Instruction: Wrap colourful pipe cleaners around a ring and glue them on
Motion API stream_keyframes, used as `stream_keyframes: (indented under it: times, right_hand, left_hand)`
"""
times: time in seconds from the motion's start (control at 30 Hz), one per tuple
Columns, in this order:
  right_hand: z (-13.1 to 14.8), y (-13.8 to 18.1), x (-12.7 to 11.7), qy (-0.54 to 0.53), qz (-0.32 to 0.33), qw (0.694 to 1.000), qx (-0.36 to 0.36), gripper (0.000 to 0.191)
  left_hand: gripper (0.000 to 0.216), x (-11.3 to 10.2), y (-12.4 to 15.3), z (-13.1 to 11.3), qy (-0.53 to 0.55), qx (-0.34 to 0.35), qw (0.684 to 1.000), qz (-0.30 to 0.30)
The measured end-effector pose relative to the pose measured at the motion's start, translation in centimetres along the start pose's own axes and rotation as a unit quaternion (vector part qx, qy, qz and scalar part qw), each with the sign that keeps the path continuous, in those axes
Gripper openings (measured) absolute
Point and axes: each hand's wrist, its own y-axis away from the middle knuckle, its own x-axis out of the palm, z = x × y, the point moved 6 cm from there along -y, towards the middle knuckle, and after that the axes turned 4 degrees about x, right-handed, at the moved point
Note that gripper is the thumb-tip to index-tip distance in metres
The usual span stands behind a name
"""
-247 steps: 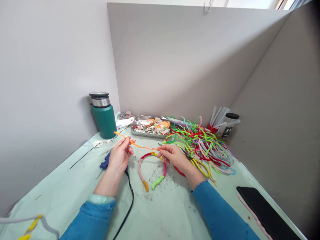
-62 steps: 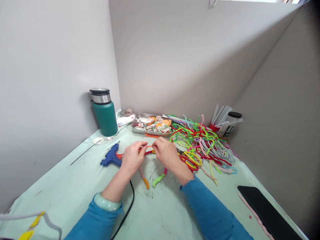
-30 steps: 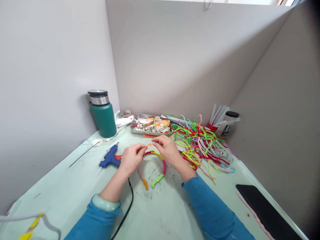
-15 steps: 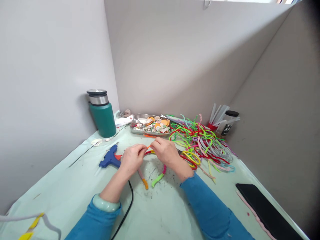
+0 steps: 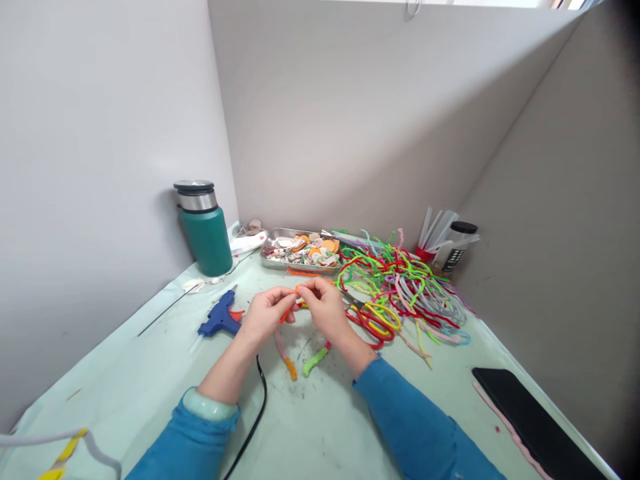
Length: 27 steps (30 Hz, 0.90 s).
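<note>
A short orange pipe cleaner is pinched between both hands just above the counter. It sits over the middle of a wrapped multicoloured headband (only its orange and green ends show below the hands). The left hand has its fingers closed on the piece from one side. The right hand nips it from the other, the knuckles nearly touching. A blue glue gun lies just to the left. A tangle of pipe cleaners, a metal tray and a green flask lie beyond.
</note>
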Motion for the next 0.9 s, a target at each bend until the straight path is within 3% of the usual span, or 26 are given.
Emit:
stream_keyframes:
  times: [0.1, 0.27, 0.4, 0.57, 0.73, 0.9]
  right_hand:
    - [0.1, -0.7, -0.4, 0.038, 0.044, 0.998, -0.030, 0.016]
    - [1.3, -1.1, -2.2, 0.163, 0.053, 0.979, -0.106, 0.015]
    - [1.8, -0.6, -1.7, 0.224, 0.078, 0.962, -0.137, 0.011]
    - [1.8, -0.2, -1.0, 0.257, 0.083, 0.952, -0.146, 0.007]
    - [1.1, -0.6, -1.0, 0.196, 0.102, 0.969, -0.111, 0.009]
    - [-0.6, -0.8, -0.2, 0.015, 0.104, 0.994, 0.024, 0.010]
  left_hand:
    - [0.024, -0.7, -0.1, -0.1, -0.048, 0.020, 0.998, -0.023]
    - [0.023, -1.2, -0.1, -0.4, -0.228, 0.076, 0.970, -0.025]
    - [0.023, -1.0, 0.0, -0.9, -0.330, 0.125, 0.935, -0.025]
    - [0.022, -0.7, 0.2, -1.2, -0.368, 0.166, 0.915, -0.018]
    - [0.023, -0.8, 0.3, -1.3, -0.367, 0.167, 0.915, -0.029]
    - [0.023, -0.9, 0.1, -1.0, -0.305, 0.123, 0.944, -0.028]
